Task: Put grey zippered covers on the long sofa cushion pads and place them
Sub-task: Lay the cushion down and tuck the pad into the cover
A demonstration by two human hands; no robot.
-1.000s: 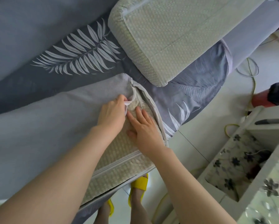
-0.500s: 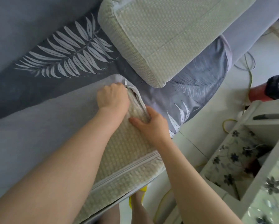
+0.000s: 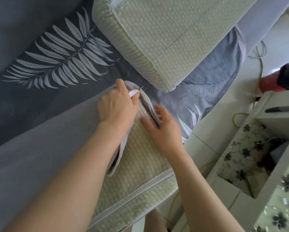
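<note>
Site classification: a private home, in a room with soft furnishings. I base this on the following items.

1. From 9 to 11 o'clock I see a grey leaf-print sheet [image 3: 60, 64] spread over a soft surface.
2. At 12 o'clock a woven cushion pad [image 3: 157, 39] lies on that sheet. At 6 o'clock a second pad [image 3: 140, 164] sits partly inside a grey cover [image 3: 39, 164].
3. At 3 o'clock I see a pale tiled floor [image 3: 205, 131], with a loose yellow cable [image 3: 260, 69] trailing over it at 2 o'clock.
4. At 4 o'clock stands a white shelf unit [image 3: 224, 185] lined with a floral-print liner [image 3: 244, 148]. A dark pen [image 3: 282, 109] lies on its upper shelf.
</note>
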